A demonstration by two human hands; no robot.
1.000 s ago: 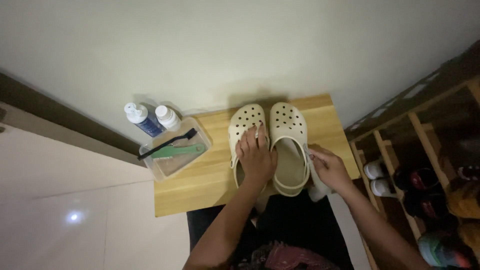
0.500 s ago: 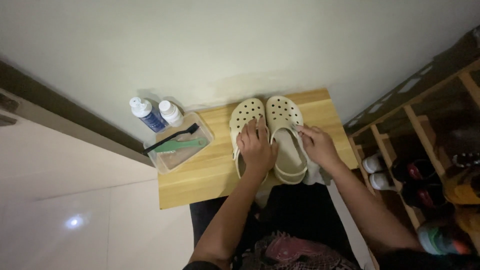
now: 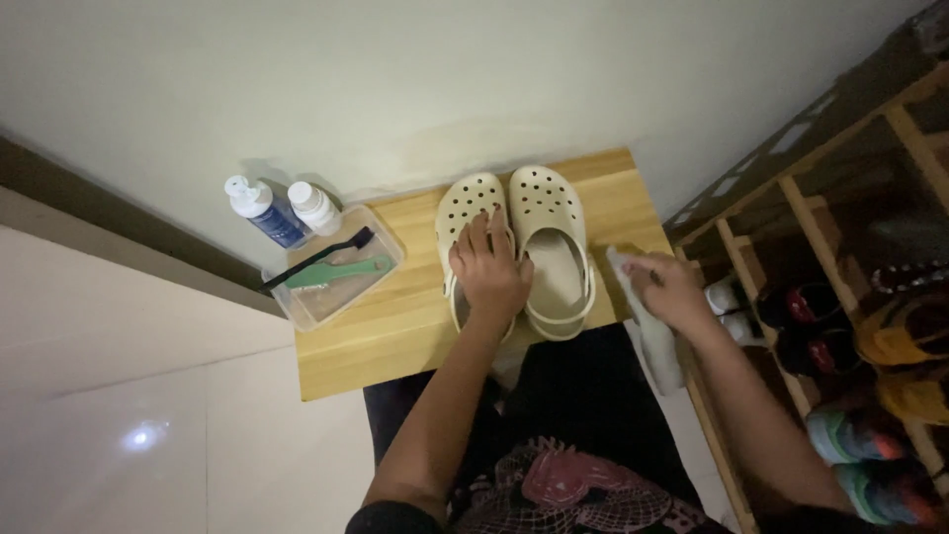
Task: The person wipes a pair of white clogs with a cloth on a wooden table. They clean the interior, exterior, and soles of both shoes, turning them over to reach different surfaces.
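Left hand (image 3: 491,269): lying flat over the left clog (image 3: 473,232), fingers spread, pressing rather than clamping, as in the earlier frames.
Right hand (image 3: 668,289): closing on a white cloth (image 3: 654,331); half a second ago it was lying against the right clog (image 3: 552,247), now it is sitting off the table's right edge.
Clogs: cream pair standing side by side, touching, on the wooden table (image 3: 395,326), toes toward the wall.
Meaning: cloth appears to be getting taken up while one clog is being steadied.
Nearby: clear tray (image 3: 331,275) holding brushes; two bottles (image 3: 282,210) behind it; shoe rack (image 3: 840,297) at right.

Left hand (image 3: 489,269) rests on the left clog (image 3: 473,213); right hand (image 3: 670,292) grips a white cloth (image 3: 657,341).
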